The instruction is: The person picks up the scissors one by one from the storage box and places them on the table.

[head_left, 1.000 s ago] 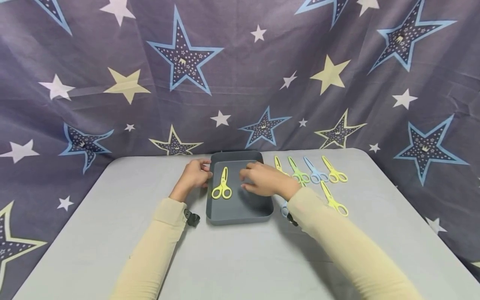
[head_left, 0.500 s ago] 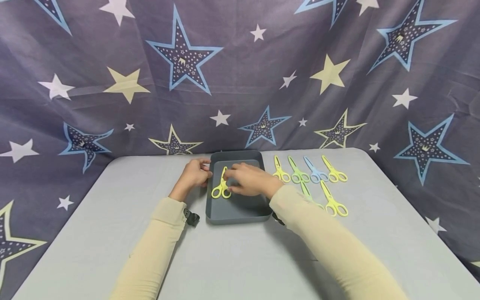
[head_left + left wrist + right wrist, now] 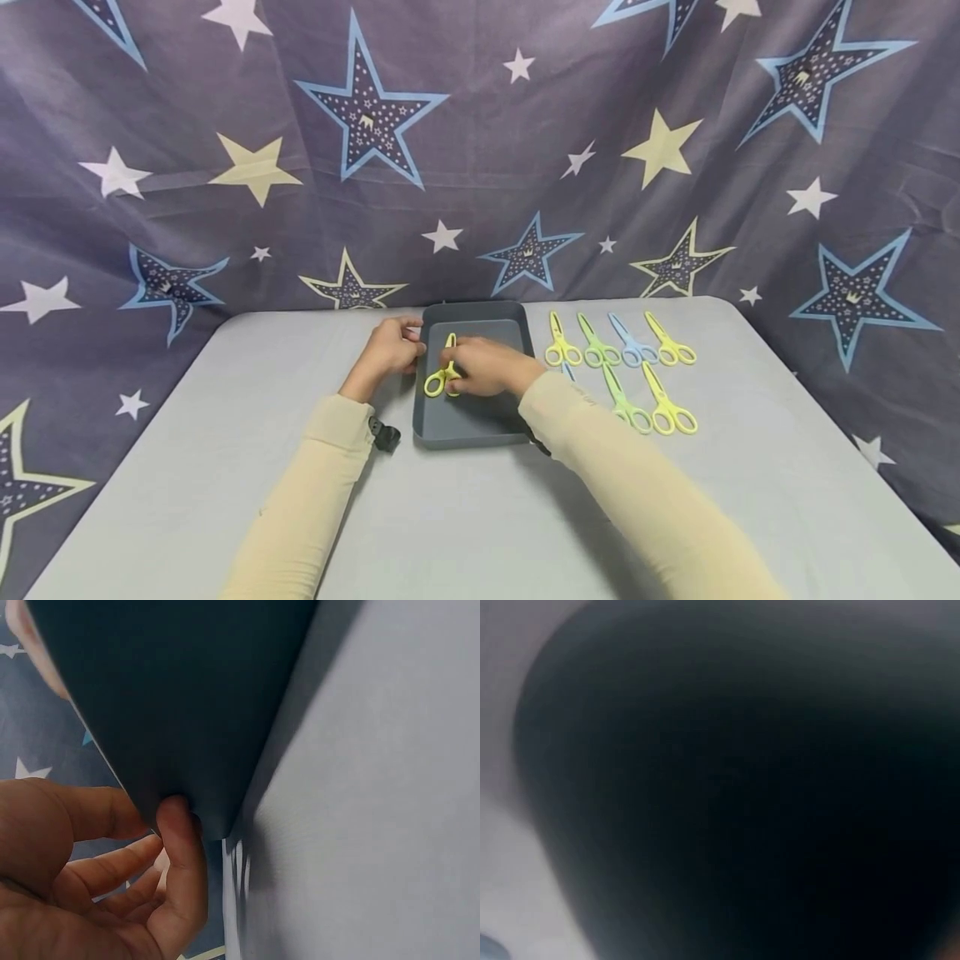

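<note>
A grey tray (image 3: 472, 437) stands near the table's back edge. My left hand (image 3: 390, 348) holds its left wall; in the left wrist view one finger (image 3: 180, 847) lies against the outer face while another reaches the rim. Inside the tray, toward its left side, is a pair of yellow scissors (image 3: 434, 385), blades pointing away. Over them my right hand (image 3: 483, 367) reaches in, fingers curled at the right handle loop and pivot, which it partly hides. In the right wrist view the dark, blurred tray wall (image 3: 705, 787) fills most of the picture.
Right of the tray lie several scissors in two rows: yellow (image 3: 562, 354), green (image 3: 600, 354), blue (image 3: 637, 352) and yellow (image 3: 675, 353) behind; green (image 3: 630, 415) and yellow (image 3: 673, 417) in front. Another blue pair (image 3: 568, 372) is mostly hidden by the right sleeve (image 3: 630, 467).
My right hand has moved left across the tray onto the yellow scissors, and its sleeve now uncovers more of the front-row scissors. The left hand and tray have stayed put.
</note>
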